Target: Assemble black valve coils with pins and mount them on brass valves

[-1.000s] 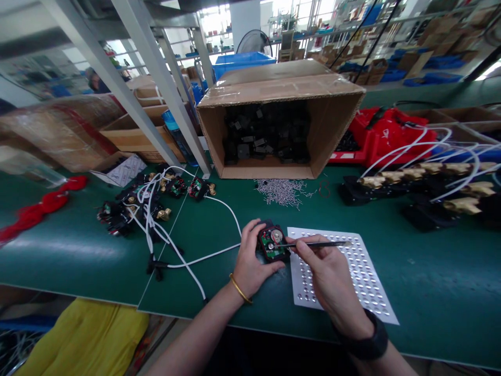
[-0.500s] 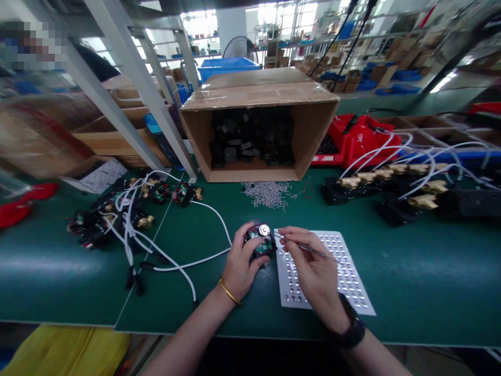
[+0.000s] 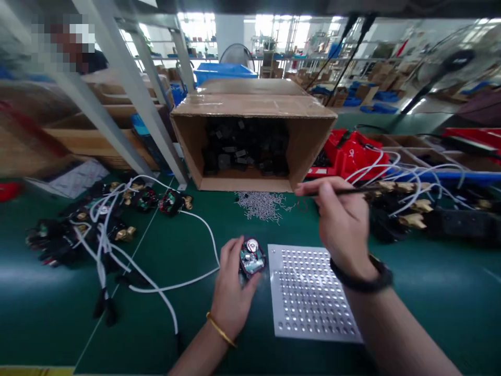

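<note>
1. The cardboard box (image 3: 307,138) lies on its side at the back of the counter (image 3: 434,303), its mouth facing the person, with a jumbled heap of black parts (image 3: 235,156) inside, a few showing paler rectangular faces
2. Just right of it, a red bin (image 3: 346,156) has small dark pieces (image 3: 321,158) at its left end, too small to name
3. Farther right, a divided cardboard tray (image 3: 407,142) has dark items in at least one compartment
4. On the far left stands a low box with printed white sides (image 3: 84,177); blur hides what it contains
5. The left hand (image 3: 231,292) has its fingers (image 3: 235,249) curved around the left side of a black-cased device (image 3: 252,258), thumb at the lower edge, gripping it with the circuit board facing up; the device is near the middle of the counter, left of the white sheet
6. The right hand (image 3: 346,230) is raised beyond the sheet, thumb and fingers pinched together on a thin dark tool (image 3: 354,191), well apart from the device
7. The white sheet (image 3: 276,297) lies flat, bearing rows of shiny silver discs (image 3: 313,284)
8. A loose pile of small screws (image 3: 260,204) lies right in front of the cardboard box
9. At the left, white cables (image 3: 166,303) trail from a cluster of black units (image 3: 50,235) with brass fittings (image 3: 125,234)
</note>
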Demonstrator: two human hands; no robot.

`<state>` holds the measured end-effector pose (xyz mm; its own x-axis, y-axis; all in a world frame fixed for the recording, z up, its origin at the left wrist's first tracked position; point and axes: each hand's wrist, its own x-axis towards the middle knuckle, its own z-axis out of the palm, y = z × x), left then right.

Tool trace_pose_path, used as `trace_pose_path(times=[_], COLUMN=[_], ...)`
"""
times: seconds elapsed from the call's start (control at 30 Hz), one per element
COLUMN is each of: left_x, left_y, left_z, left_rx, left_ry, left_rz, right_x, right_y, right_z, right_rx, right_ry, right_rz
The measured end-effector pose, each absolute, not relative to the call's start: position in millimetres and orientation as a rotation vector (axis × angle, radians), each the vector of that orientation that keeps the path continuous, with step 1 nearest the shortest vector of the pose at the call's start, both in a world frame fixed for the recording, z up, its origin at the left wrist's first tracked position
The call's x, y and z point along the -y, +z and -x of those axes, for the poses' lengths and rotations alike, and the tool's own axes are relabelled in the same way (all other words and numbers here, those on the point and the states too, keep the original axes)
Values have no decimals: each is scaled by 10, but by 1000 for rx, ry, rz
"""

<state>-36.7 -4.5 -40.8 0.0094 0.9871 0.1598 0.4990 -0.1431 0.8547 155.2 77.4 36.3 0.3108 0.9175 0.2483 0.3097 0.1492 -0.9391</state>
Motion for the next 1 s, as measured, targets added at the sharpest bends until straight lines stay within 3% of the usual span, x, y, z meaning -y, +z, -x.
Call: trace_pose_path(times=[0.1,0.23,0.37,0.73,0.9,1.0], left_x=[71,61,39,51,10,-9], left_y=[-480,-699,-836,-620,-526,-465], left_z=[281,248,280,229,253,254], left_rx=[-1594,-1628,-1654,-1675,-1519,-1419], left_ry=[1137,1252,1297,1115,1118,1165], left_rz=[-1673,-1679,-1732,-1369,-1319,-1293], right_x=[-1689,-2502,-2703,-1984,-1226,-632], right_y=[305,53,-235,-337,-321,-433], right_z=[-1355,-1116,-1027,-1478,-2048,-2600], right_rx=[1636,1737,1856,2032,1922,1763], right_ry=[279,163,101,147,201,175], right_rz=[1812,1963,2008,1763,1661,1831])
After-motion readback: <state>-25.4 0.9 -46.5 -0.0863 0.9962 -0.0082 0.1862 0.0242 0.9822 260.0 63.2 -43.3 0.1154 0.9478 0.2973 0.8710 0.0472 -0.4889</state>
